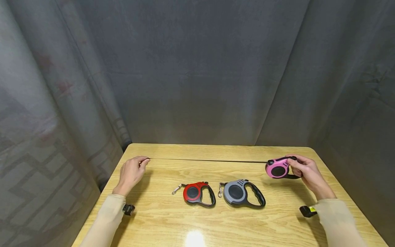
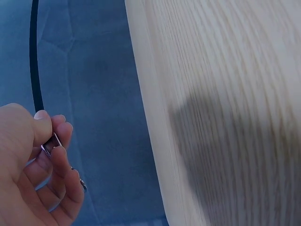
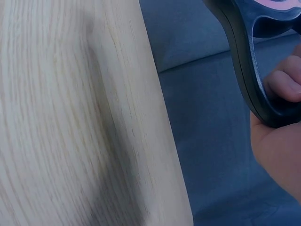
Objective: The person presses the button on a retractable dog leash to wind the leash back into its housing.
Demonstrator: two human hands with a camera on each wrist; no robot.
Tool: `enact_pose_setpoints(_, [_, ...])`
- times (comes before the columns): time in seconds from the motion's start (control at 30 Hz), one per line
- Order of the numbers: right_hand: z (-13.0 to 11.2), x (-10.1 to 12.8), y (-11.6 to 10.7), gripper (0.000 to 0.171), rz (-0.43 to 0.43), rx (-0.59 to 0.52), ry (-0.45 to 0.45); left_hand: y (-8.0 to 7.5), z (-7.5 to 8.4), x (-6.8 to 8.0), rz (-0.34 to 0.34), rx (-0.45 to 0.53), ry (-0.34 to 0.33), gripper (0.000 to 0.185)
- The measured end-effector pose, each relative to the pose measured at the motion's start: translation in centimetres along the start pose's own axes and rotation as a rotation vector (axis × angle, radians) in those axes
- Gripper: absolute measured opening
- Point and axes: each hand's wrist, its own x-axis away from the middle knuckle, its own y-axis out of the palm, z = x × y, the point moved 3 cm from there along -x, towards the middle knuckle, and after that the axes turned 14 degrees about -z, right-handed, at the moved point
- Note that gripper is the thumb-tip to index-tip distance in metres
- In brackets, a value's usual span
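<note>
My right hand (image 1: 303, 169) grips the black handle (image 3: 254, 70) of a pink retractable leash (image 1: 277, 168) held just above the right side of the wooden table (image 1: 216, 219). Its thin black cord (image 1: 210, 160) stretches straight across to my left hand (image 1: 132, 169), which pinches the metal clip (image 2: 51, 143) at the cord's end between thumb and fingers. In the left wrist view the cord (image 2: 34, 56) runs up from that hand (image 2: 37, 165). The right wrist view shows my fingers (image 3: 284, 84) curled through the handle.
A red and black retractable leash (image 1: 197, 193) and a grey and black one (image 1: 242, 193) lie side by side on the table in front of me, clips pointing left. Grey curtains (image 1: 197, 68) close in the table on three sides.
</note>
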Motion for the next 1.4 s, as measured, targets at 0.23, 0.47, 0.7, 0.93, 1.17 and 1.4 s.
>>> enact_pose_setpoints(0.23, [0.1,-0.3,0.5,0.039,-0.026,-0.022,-0.005,0.0,0.2,0.0,-0.001,-0.004,0.007,0.026])
enact_pose_setpoints(0.47, [0.1,-0.5,1.0,0.037,-0.034,-0.023,-0.006,0.1,0.7,-0.1,-0.003,-0.003,0.017,0.026])
enact_pose_setpoints(0.7, [0.3,-1.0,1.8,0.039,-0.059,-0.025,-0.010,0.3,1.5,-0.2,0.003,0.009,0.036,0.025])
enact_pose_setpoints(0.93, [0.5,-1.4,2.3,0.039,-0.060,0.007,0.002,0.6,2.2,-0.5,0.012,0.005,0.056,0.023])
enact_pose_setpoints(1.17, [0.5,-1.7,2.7,0.038,-0.059,0.000,-0.001,0.8,2.6,-0.5,0.009,0.016,0.052,0.022])
enact_pose_setpoints(1.4, [0.6,-1.9,3.4,0.038,-0.067,-0.037,-0.017,1.2,3.1,-0.4,0.005,0.012,0.071,0.021])
